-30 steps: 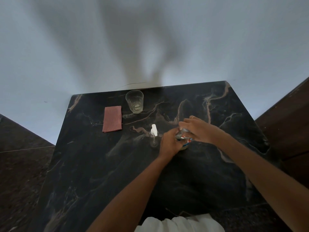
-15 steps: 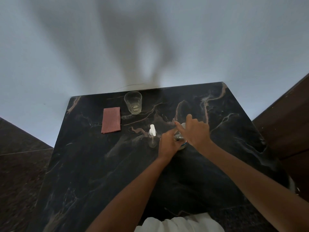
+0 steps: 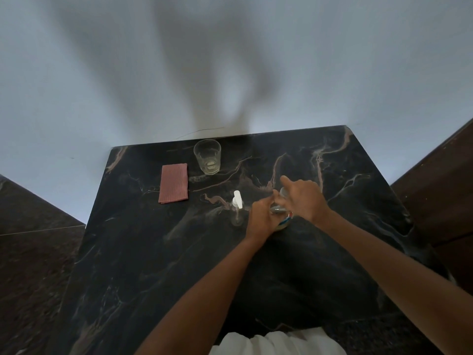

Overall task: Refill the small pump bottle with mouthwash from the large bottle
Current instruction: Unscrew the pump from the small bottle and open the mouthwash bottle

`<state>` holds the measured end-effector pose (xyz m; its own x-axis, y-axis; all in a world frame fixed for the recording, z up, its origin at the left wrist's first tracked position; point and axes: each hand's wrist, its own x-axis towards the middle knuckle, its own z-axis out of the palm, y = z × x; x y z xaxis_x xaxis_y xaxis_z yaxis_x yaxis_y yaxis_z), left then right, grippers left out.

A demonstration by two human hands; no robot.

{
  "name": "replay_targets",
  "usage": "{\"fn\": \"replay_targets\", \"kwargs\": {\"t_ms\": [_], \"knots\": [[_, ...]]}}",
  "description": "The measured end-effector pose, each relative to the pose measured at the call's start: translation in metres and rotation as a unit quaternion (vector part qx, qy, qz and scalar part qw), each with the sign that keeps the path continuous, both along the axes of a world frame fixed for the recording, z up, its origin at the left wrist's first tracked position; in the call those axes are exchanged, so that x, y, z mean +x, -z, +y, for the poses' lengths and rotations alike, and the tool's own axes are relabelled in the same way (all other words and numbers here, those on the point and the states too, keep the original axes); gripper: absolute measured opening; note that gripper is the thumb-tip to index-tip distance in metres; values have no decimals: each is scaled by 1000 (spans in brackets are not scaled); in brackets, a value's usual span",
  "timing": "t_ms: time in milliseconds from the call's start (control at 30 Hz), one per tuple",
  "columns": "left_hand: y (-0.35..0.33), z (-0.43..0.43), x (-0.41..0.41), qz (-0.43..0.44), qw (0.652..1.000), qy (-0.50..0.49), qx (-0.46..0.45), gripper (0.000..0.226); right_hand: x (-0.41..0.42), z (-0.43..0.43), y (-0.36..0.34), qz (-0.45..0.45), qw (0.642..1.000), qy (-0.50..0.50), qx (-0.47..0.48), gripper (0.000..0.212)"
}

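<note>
Head view.
- Left hand (image 3: 261, 217) grips the large bottle (image 3: 284, 222), upright on the desk (image 3: 143, 252).
- Right hand (image 3: 305, 199) is curled on its cap (image 3: 283, 192), forefinger out.
- Small pump bottle (image 3: 237, 202) stands just left, pump still fitted.
- Step, judged: uncapping. Next: pump off.
- Label: red-blue marks, unreadable.

Your feed is dim: the dark table (image 3: 153, 252) eats detail and the clear pump bottle (image 3: 237, 208) nearly vanishes against it. Forked soft shadow (image 3: 204, 73) on the wall (image 3: 64, 85) says light comes from behind you. Edges bend, everything slightly soft.
</note>
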<state>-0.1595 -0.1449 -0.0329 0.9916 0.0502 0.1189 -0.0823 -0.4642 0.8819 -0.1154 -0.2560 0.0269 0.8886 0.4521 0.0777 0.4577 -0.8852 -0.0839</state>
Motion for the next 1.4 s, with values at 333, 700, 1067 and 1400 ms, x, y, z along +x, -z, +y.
{"fn": "replay_targets", "kwargs": {"t_ms": [333,700,1067,1400], "knots": [[2,2,2,-6,1000,16,-10,31,9,-7,0,-12,997,-72,5,35],[4,1,4,18,997,46,-58,40,-7,3,5,-61,997,18,-49,29],[14,-3,3,41,995,67,-54,57,-18,8,10,-184,979,81,-37,33],[12,-1,6,42,995,67,-63,28,-3,-4,4,-183,978,-91,30,24]]}}
